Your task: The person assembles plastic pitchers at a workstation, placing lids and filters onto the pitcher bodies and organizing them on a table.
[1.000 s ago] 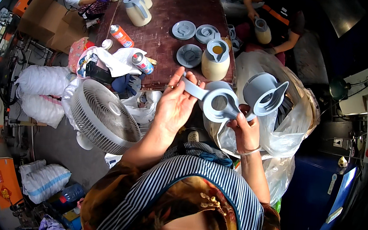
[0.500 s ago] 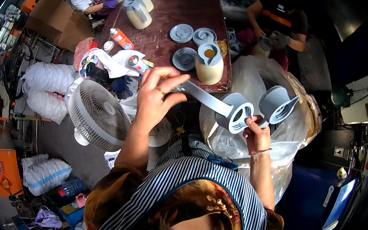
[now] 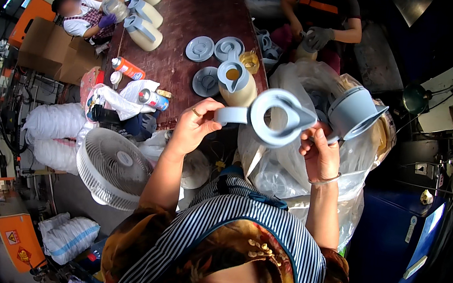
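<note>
Above the table's near end I hold two blue-grey plastic jug tops. The first jug top (image 3: 299,116) is a ring with a pointed spout and a flat handle, its opening facing me. My left hand (image 3: 193,128) is closed on the end of its handle. My right hand (image 3: 320,155) is closed at the second jug top (image 3: 352,108), which is tilted with its spout to the right. The right fingertips also lie close to the first top's spout; whether they touch it cannot be made out. Just behind stands a cream jug (image 3: 238,90) with a blue-grey top.
On the dark red table (image 3: 188,11) lie several blue-grey lids (image 3: 199,48), an orange spray can (image 3: 128,67) and more cream jugs (image 3: 144,33). A large clear plastic bag (image 3: 268,171) stands at right, a white fan (image 3: 112,165) at left. Two co-workers sit beyond.
The first jug top has turned so its round opening faces me, and my left hand now grips its handle end. The second has risen to the right. The whole view has shifted slightly.
</note>
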{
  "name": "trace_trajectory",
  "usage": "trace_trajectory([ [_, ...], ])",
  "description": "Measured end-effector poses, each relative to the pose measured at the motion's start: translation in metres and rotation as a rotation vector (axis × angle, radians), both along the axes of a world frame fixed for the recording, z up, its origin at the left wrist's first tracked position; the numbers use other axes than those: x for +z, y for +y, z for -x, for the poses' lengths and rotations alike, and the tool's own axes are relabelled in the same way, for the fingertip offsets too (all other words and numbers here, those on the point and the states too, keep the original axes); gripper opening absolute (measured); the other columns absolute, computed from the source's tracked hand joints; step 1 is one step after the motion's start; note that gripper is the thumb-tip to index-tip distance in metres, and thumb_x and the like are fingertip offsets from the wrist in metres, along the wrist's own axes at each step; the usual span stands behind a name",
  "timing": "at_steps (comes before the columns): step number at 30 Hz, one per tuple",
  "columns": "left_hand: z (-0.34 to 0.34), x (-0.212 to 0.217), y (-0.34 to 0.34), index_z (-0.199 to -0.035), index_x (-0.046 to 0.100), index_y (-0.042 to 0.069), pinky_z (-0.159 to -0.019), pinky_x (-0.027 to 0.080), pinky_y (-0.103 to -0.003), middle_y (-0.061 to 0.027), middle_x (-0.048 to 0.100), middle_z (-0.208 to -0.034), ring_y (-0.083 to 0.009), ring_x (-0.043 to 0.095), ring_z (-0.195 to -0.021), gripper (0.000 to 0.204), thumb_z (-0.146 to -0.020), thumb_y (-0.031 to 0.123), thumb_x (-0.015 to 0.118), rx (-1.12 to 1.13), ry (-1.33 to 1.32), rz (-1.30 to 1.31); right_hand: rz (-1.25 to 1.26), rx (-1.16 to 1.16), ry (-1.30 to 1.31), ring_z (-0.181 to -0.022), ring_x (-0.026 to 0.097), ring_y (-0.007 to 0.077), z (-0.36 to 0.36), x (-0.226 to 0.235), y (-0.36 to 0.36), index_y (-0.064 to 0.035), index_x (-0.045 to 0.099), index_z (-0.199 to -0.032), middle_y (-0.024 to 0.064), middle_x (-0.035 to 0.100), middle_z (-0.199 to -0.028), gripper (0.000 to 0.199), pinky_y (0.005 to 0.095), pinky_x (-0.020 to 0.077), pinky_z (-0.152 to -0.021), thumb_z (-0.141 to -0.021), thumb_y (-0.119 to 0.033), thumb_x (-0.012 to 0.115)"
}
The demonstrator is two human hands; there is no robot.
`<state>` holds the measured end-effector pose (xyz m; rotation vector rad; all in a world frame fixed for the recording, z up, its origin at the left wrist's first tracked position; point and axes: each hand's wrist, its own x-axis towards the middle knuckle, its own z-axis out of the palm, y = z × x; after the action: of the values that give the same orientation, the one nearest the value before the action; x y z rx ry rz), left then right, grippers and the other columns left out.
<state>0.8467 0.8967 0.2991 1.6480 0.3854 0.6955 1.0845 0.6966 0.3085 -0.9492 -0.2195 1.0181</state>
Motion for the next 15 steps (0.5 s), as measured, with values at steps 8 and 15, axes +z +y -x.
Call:
trace_trajectory([
  [8, -0.017, 0.009, 0.124, -0.109, 0.056, 0.008, -0.093, 0.051, -0.044, -0.0029, 0.055, -0.095, -0.0200, 0.058, -0.093, 0.027, -0.094, 0.031, 0.062, 0.112, -0.380, 0.951, 0.401, -0.167, 0.026, -0.048, 0.035, 0.0036, -0.010, -0.042, 0.012, -0.0083, 0.060, -0.095, 0.0016, 0.059, -0.072, 0.015, 0.0203, 0.0265, -0.043, -0.093, -0.023, 0.064],
  [15, -0.095, -0.029, 0.286, -0.106, 0.059, 0.000, -0.079, 0.055, -0.033, -0.0080, 0.067, -0.093, -0.0178, 0.067, -0.086, 0.019, -0.093, 0.013, 0.065, 0.425, -0.248, 0.301, 0.566, -0.298, 0.158, -0.047, 0.034, 0.0057, 0.001, -0.073, 0.004, -0.0087, 0.059, -0.095, 0.0009, 0.055, -0.071, 0.017, 0.0206, 0.0251, -0.041, -0.092, -0.024, 0.066],
])
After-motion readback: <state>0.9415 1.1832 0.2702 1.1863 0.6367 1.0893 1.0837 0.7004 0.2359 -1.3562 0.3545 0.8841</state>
